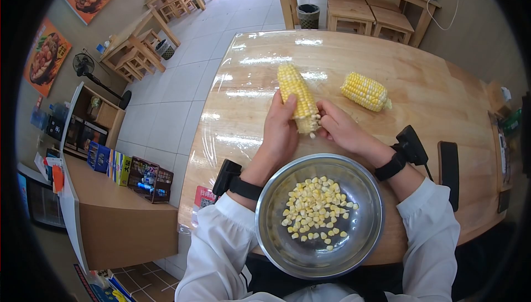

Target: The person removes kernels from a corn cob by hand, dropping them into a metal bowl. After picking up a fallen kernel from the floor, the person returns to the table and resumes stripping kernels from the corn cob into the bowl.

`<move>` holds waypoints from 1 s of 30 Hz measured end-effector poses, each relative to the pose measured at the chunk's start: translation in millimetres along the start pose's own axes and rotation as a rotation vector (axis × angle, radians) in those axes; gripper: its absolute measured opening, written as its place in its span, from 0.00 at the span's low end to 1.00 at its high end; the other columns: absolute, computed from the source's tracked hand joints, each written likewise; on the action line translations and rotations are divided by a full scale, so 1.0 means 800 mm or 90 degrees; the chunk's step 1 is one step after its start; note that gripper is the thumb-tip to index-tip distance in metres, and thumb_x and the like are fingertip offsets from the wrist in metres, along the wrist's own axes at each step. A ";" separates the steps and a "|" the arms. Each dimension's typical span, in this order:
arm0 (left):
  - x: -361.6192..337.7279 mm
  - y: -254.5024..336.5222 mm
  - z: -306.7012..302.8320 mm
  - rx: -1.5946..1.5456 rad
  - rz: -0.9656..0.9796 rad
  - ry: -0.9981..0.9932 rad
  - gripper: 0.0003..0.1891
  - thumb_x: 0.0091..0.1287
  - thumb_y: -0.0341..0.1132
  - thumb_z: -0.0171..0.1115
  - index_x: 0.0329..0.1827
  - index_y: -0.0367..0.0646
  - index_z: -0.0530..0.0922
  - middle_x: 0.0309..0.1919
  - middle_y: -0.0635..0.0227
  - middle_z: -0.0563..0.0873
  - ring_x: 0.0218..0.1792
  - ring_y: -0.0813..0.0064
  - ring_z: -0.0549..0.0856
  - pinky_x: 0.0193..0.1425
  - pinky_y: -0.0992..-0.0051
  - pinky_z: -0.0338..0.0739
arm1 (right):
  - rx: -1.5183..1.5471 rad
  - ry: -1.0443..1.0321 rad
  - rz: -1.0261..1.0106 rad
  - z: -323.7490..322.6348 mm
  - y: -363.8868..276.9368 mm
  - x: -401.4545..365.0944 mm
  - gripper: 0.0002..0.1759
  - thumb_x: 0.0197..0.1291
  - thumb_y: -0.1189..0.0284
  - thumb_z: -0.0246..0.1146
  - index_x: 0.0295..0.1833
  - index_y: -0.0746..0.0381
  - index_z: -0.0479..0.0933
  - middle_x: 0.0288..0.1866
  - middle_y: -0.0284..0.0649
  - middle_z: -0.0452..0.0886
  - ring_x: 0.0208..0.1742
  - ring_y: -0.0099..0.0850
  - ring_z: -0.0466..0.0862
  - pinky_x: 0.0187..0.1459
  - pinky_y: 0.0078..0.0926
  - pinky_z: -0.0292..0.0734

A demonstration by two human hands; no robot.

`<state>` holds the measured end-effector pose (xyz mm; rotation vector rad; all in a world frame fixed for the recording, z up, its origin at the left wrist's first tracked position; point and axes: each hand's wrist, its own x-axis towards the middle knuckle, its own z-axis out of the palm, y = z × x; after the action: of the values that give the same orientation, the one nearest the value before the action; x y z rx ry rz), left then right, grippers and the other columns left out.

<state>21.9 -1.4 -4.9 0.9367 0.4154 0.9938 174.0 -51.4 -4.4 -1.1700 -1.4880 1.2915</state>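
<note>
My left hand (281,125) is wrapped round an ear of corn (296,93), which tilts with its far end up and to the left. At its near end a patch of cob is bare of kernels. The fingers of my right hand (337,126) are bent and pressed against that near end, at the edge of the kernels. A loose kernel shows just below the cob. Close below both hands, a steel bowl (265,230) holds a heap of loose corn kernels (316,205). A shorter piece of corn (365,91) lies on the table to the right of my hands.
The wooden table (420,91) has a clear plastic cover. A black phone-like slab (448,174) lies at the right, and a red printed card (204,198) at the left edge. Beyond stand wooden tables, stools (351,11) and a bin (308,16); a counter (121,213) is at left.
</note>
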 end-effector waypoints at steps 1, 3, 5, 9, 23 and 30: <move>0.000 0.002 -0.002 -0.053 -0.025 -0.012 0.18 0.72 0.38 0.44 0.62 0.42 0.60 0.50 0.62 0.74 0.51 0.69 0.75 0.58 0.66 0.71 | 0.090 -0.020 0.026 0.000 -0.002 0.000 0.14 0.63 0.72 0.45 0.51 0.68 0.62 0.37 0.39 0.71 0.33 0.23 0.72 0.36 0.20 0.70; 0.000 0.003 0.000 -0.055 -0.016 -0.009 0.18 0.72 0.39 0.43 0.62 0.42 0.61 0.49 0.61 0.74 0.50 0.69 0.75 0.57 0.65 0.71 | 0.117 -0.011 0.030 0.002 -0.003 0.001 0.14 0.62 0.74 0.44 0.52 0.66 0.63 0.36 0.36 0.71 0.31 0.20 0.70 0.32 0.17 0.67; -0.001 0.007 0.004 -0.056 -0.007 -0.005 0.18 0.72 0.40 0.42 0.61 0.42 0.62 0.47 0.61 0.74 0.49 0.68 0.76 0.56 0.64 0.72 | 0.144 -0.004 0.033 0.002 -0.003 0.003 0.15 0.61 0.76 0.43 0.53 0.64 0.65 0.34 0.32 0.70 0.29 0.16 0.68 0.28 0.13 0.64; -0.001 0.009 0.002 -0.114 -0.018 -0.003 0.18 0.72 0.40 0.43 0.61 0.43 0.62 0.49 0.60 0.74 0.51 0.67 0.75 0.58 0.63 0.70 | 0.192 0.046 0.039 0.000 0.002 0.006 0.13 0.63 0.73 0.47 0.51 0.65 0.66 0.34 0.32 0.71 0.29 0.16 0.69 0.30 0.14 0.66; -0.005 0.005 0.013 -0.057 0.053 -0.019 0.22 0.71 0.33 0.47 0.65 0.44 0.55 0.53 0.65 0.70 0.53 0.74 0.72 0.59 0.72 0.67 | -0.031 0.129 -0.095 0.012 -0.007 0.000 0.14 0.61 0.69 0.56 0.47 0.67 0.65 0.35 0.38 0.72 0.35 0.23 0.71 0.39 0.22 0.70; -0.005 0.003 0.012 0.030 0.081 -0.031 0.22 0.71 0.33 0.48 0.65 0.43 0.55 0.52 0.66 0.70 0.53 0.77 0.71 0.59 0.74 0.66 | -0.054 0.116 -0.111 0.012 0.007 0.004 0.12 0.61 0.72 0.47 0.47 0.66 0.63 0.37 0.41 0.73 0.38 0.27 0.73 0.42 0.27 0.71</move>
<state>25.0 -8.6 2.1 1.0375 0.3429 1.0788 164.7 -50.2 -11.2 -1.1524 -1.4866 0.9872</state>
